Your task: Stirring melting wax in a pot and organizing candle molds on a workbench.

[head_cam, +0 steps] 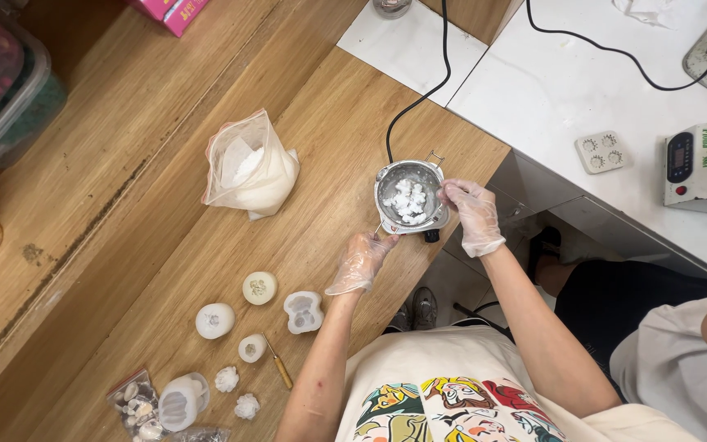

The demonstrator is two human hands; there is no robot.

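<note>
A long wooden counter (165,147) runs diagonally, meeting a white worktop (583,90) at the upper right. Near the counter's right edge stands a small metal melting pot (409,196) holding white wax chunks (407,199), its mouth facing straight up; a black cord (419,90) leads away from it toward the top. The gloved left hand (361,262) pinches a thin handle at the pot's lower-left rim, fingers closed on it. The gloved right hand (473,214) touches the pot's right rim with curled fingertips. A plastic bag (249,168) of wax lies well to the left.
</note>
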